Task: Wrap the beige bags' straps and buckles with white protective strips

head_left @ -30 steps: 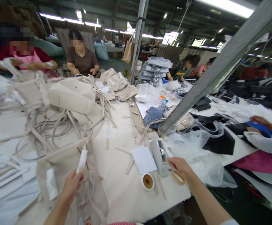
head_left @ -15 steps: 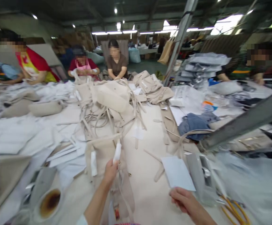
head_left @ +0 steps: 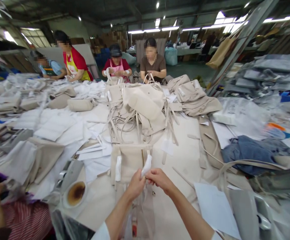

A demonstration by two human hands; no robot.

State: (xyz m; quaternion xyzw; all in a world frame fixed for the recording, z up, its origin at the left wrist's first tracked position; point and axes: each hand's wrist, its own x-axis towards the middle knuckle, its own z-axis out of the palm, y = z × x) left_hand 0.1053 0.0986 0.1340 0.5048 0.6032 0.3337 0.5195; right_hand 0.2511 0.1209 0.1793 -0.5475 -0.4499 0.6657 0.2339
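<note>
Half a second ago the right hand hung free near a sheet of paper; now it has come across to meet the left hand, and both sit together over the beige bag.

At the far left of the worktop (head_left: 185, 156), a tape roll (head_left: 76, 193) lies beside a grey dispenser. Next comes the beige bag (head_left: 128, 160), lying flat just ahead of the person, with one white paper wrap (head_left: 118, 168) on its left strap. The left hand (head_left: 135, 185) is closed, pinching the lower end of a second white wrap (head_left: 146, 165) between thumb and fingers. The right hand (head_left: 160, 178) touches it, fingers curled in and pinching the same wrap from the other side.

The wrap looks light, thin and soft, likely to crumple or tear, so a fingertip hold near its end suits it. The bag seems limp and floppy. Further right lies a sheet of white paper (head_left: 216, 208).
</note>
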